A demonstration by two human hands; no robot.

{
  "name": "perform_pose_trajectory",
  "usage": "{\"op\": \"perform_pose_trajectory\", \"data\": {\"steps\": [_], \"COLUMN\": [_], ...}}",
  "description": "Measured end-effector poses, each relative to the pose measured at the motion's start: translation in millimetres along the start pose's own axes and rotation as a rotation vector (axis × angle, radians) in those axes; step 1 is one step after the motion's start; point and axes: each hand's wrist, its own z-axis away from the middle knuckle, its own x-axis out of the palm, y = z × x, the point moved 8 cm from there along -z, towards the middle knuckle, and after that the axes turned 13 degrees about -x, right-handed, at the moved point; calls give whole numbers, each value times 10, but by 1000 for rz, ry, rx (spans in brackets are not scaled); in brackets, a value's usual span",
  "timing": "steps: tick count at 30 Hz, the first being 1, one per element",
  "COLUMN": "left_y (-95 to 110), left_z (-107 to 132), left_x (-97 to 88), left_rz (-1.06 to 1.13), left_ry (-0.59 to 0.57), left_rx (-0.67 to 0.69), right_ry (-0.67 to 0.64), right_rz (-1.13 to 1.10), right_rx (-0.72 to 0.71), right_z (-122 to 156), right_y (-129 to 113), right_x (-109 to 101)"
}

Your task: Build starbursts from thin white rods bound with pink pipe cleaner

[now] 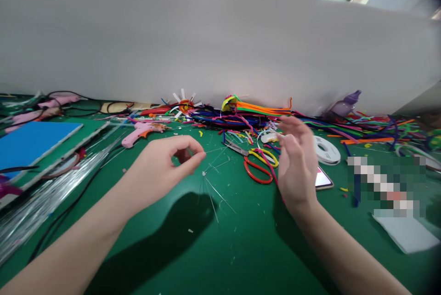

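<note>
Over the green desk (241,249) the person's left hand (165,166) hovers with thumb and forefinger pinched tight together and the other fingers curled under. Just beneath those fingertips sits a wire sprig (205,176), fine silvery strands fanning out from a small knot, some lying on the desk. From here I cannot tell whether a strand is actually caught in the pinch. The right hand (296,166) is raised edge-on and blurred, its fingers loosely curved. A magenta pipe cleaner (268,162) runs along its near edge, and I cannot tell if the hand grips it. Between the two hands lie scissors (257,162) with one yellow and one red handle loop, their blades pointing towards the left hand. A phone (324,180) peeks out from behind the right hand, with a white tape roll (326,150) just beyond it. Along the back, against a white panel (206,47), sprawls a pile of pipe cleaners (255,110) in many colours. To the left rest a pink glue gun (141,132), a blue board (29,141) and a long bundle of silvery wires (48,194). A white sheet (408,234) lies at the far right.
</note>
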Motion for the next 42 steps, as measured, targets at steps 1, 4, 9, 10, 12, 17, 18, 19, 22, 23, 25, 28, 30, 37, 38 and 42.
{"op": "perform_pose_trajectory", "data": {"steps": [1, 4, 9, 10, 12, 17, 18, 19, 22, 23, 25, 28, 30, 37, 38, 42], "left_y": [22, 108, 185, 190, 196, 197, 197, 202, 246, 262, 288, 317, 325, 329, 327, 305], "left_z": [7, 42, 102, 108, 113, 99, 99, 102, 122, 129, 140, 156, 165, 180, 181, 184], "left_x": [39, 193, 348, 358, 366, 261, 237, 223, 237, 247, 266, 277, 279, 298, 301, 316], "left_rz": [-8, -58, -91, -87, -72, 49, 71, 86, 114, 124, 136, 138, 137, 102, 96, 85], "left_ry": [0, -25, -68, -80, -107, -48, -20, -1, 8, 4, -4, -7, -11, -1, 3, 1], "left_rx": [21, 105, 189, 192, 187, 120, 106, 99, 117, 128, 143, 164, 172, 191, 190, 177], "right_ry": [-29, -426, -752, -749, -730, -676, -659, -647, -648, -653, -663, -678, -688, -741, -749, -781], "right_rz": [114, 343, 361, 358, 335, 231, 219, 207, 157, 144, 127, 127, 135, 288, 322, 424], "right_rx": [-156, -477, -494, -478, -428, -229, -202, -182, -139, -130, -119, -121, -134, -271, -310, -395], "right_z": [-23, 103, 415, 436, 446, 381, 365, 355, 358, 365, 379, 395, 403, 449, 457, 491], "right_y": [-140, -420, -429, -416, -387, -331, -333, -338, -369, -383, -411, -449, -467, -535, -554, -581], "right_x": [1, 336, 647, 652, 639, 568, 553, 545, 552, 559, 572, 586, 592, 604, 608, 624]}}
